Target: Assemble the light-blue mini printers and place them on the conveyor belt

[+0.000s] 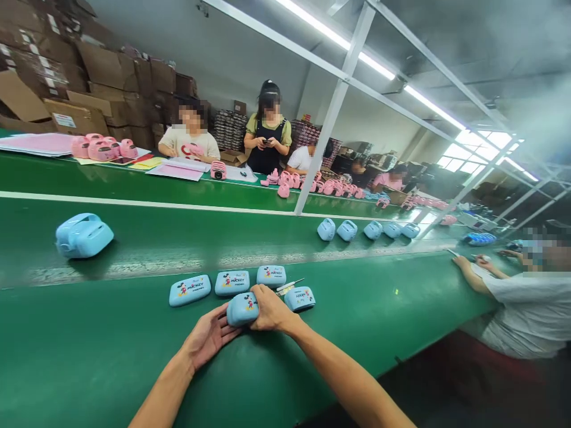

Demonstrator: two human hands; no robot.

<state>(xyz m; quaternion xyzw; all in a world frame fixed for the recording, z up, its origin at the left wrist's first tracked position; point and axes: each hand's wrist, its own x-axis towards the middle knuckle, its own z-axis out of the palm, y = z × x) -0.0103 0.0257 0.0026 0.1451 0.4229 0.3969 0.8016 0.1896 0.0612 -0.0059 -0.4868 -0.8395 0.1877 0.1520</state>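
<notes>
My left hand (208,334) and my right hand (269,310) together grip a light-blue toy camera shell (241,308) with a cartoon mouse print, just above the green table (111,356). The left palm cups it from below, the right fingers wrap over its right end. Three like blue shells (190,289) (232,282) (271,275) lie in a row beyond, and another (300,298) sits right of my right hand. A thin tool (288,286) lies between them.
A green conveyor belt (178,238) carries one blue camera (83,235) at left and several more (348,230) at right. Pink cameras (102,148) and papers sit on the far table. Other people work opposite and a person (526,297) sits at my right. Cardboard boxes are stacked behind.
</notes>
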